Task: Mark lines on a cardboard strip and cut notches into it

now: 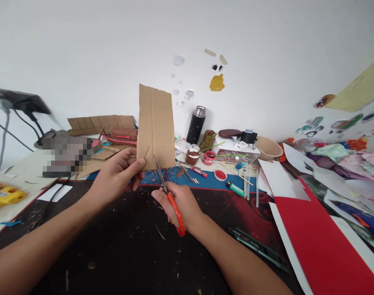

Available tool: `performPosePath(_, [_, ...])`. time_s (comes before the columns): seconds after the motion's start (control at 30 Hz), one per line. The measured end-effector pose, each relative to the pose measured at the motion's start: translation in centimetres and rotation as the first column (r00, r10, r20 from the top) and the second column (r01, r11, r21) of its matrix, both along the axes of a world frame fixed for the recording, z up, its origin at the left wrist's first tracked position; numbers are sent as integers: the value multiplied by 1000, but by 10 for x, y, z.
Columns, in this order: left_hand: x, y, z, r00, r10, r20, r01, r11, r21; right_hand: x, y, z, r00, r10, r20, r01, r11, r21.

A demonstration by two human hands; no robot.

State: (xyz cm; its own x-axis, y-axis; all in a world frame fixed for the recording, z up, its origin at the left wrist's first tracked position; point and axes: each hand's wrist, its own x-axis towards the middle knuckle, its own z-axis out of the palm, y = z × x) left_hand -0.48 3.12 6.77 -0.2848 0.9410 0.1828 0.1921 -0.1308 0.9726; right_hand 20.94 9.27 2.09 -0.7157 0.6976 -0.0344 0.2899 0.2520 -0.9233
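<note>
A tall piece of brown cardboard point(159, 123) stands upright in the air, held at its lower left corner by my left hand point(122, 170), thumb in front and fingers behind. A thin dark sliver shows just above the thumb. My right hand point(182, 205) is closed on orange-handled scissors point(178, 215). The scissor blades point up and left and lie at the cardboard's lower edge, right of my left thumb. Whether the blades are cutting into the cardboard I cannot tell.
Behind stand a black thermos point(196, 125), paint jars point(193, 155) and a beige bowl point(268, 148). A green lighter point(236, 189) and thin sticks lie on the mat. Red paper point(325, 241) is at the right, a yellow tool point(5, 196) at the left.
</note>
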Motion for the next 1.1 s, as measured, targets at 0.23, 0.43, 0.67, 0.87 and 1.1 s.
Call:
performPosePath(0.23, [-1, 0, -1, 1000, 0, 21, 0, 1000, -9, 0, -1, 8, 999, -2, 32, 1, 999, 34])
performPosePath(0.43, [-1, 0, -4, 1000, -7, 29, 7, 1000, 10, -2, -1, 12, 998, -15, 53, 12, 998, 59])
performPosePath(0.67, [1, -1, -5, 999, -3, 41, 3, 1000, 13, -2, 0, 6, 999, -32, 40, 24, 981, 190])
performPosePath(0.87, [-1, 0, -8, 999, -1, 37, 2, 1000, -30, -3, 1, 1, 998, -37, 43, 31, 989, 141])
performPosePath(1.1, [-1, 1, -8, 998, -12, 60, 13, 1000, -18, 1, 1, 0, 999, 1, 39, -2, 999, 39])
